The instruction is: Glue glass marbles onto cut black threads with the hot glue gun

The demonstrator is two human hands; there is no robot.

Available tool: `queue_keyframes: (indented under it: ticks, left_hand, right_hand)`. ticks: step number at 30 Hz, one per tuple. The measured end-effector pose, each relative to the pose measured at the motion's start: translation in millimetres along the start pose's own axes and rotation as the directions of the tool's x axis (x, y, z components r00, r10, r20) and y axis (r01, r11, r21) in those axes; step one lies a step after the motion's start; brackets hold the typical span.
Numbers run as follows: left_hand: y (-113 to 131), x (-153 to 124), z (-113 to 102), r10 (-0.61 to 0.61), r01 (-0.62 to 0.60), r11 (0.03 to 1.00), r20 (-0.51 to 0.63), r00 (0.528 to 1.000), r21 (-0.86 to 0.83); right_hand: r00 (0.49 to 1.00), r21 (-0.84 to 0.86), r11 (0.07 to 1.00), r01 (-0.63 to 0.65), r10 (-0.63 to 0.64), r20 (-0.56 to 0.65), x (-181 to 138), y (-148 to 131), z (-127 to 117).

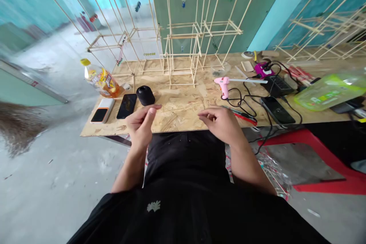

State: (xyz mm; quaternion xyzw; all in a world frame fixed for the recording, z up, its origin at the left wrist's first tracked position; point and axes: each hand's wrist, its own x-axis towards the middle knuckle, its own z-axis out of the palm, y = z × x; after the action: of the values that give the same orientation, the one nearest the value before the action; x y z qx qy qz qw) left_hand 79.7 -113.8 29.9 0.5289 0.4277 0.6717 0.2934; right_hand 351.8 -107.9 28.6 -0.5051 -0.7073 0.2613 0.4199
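Observation:
My left hand [141, 124] is above the table's front edge with its thumb and forefinger pinched together. Just beyond it stands a black spool of thread [145, 96]. Level with it, my right hand [221, 122] also has its fingertips pressed together. Whatever either pinch holds, perhaps something very thin, is too small to make out. Pliers with red handles [245, 117] lie partly behind my right hand. A pink glue gun [224, 85] with a clear glue stick rests farther back. Thin wooden stick frames [181, 37] stand along the back, with small coloured items hanging in them.
On the left are a drink bottle [100, 79], a white-and-orange power bank [103, 110] and a dark phone [126, 106]. To the right lie tangled black cables [243, 99], a magenta plug adapter [263, 70], another phone [277, 109] and a green bottle [328, 90]. A red stool [320, 152] stands below.

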Motion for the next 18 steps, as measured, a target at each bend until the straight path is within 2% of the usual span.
queue_keyframes:
  ticks: [2, 4, 6, 9, 11, 15, 18]
  left_hand:
    - [7, 0, 0, -0.059, 0.033, 0.993, 0.232, 0.971, 0.115]
    - [14, -2, 3, -0.141, 0.065, 0.981, 0.443, 0.885, 0.181]
    - [18, -4, 7, -0.173, 0.070, 0.977, 0.552, 0.815, 0.203]
    - [18, -6, 10, -0.179, 0.052, 0.975, 0.619, 0.765, 0.218]
    - [15, -6, 9, -0.188, 0.056, 0.970, 0.590, 0.785, 0.235]
    - [8, -1, 5, -0.152, 0.068, 0.973, 0.396, 0.906, 0.219]
    - [2, 1, 6, -0.153, 0.099, 0.978, 0.311, 0.938, 0.183]
  right_hand:
    - [0.998, -0.098, 0.994, 0.058, -0.057, 0.016, -5, -5, -4]
    - [0.990, 0.001, 0.994, 0.105, -0.105, 0.092, -7, -14, -3]
    - [0.962, 0.171, 0.977, 0.125, -0.161, 0.218, -7, -23, 4]
    - [0.934, 0.279, 0.952, 0.124, -0.207, 0.291, -3, -31, 16]
    - [0.954, 0.259, 0.961, 0.094, -0.161, 0.252, 1, -31, 22]
    - [0.985, 0.284, 0.959, -0.005, -0.045, 0.168, 9, -25, 24]
    - [0.992, 0.381, 0.924, -0.023, -0.025, 0.121, 19, -28, 20]
